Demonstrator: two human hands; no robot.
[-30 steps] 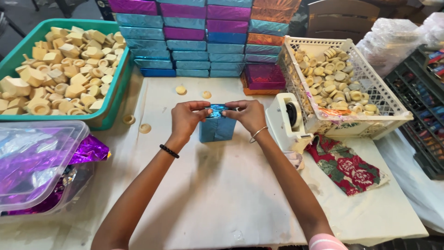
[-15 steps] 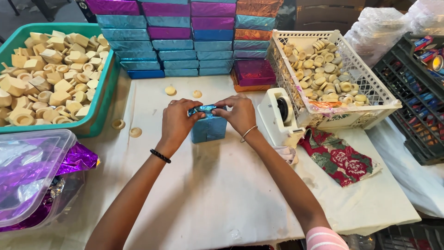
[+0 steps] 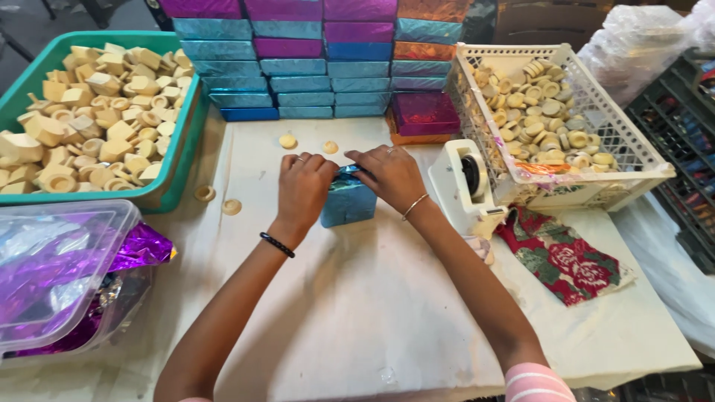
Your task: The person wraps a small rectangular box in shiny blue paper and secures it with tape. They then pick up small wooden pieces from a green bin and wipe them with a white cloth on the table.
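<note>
In the middle of the white surface, the left hand and right hand press their fingers together on the top fold of the small blue foil-wrapped block, so the wrapping step seems nearly closed and next needs firm, even pressing.

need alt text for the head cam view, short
Two bare hands, left hand and right hand, press on a small block wrapped in blue foil on a white table. Stacked foil-wrapped blocks stand behind it, a tape dispenser to the right.
</note>
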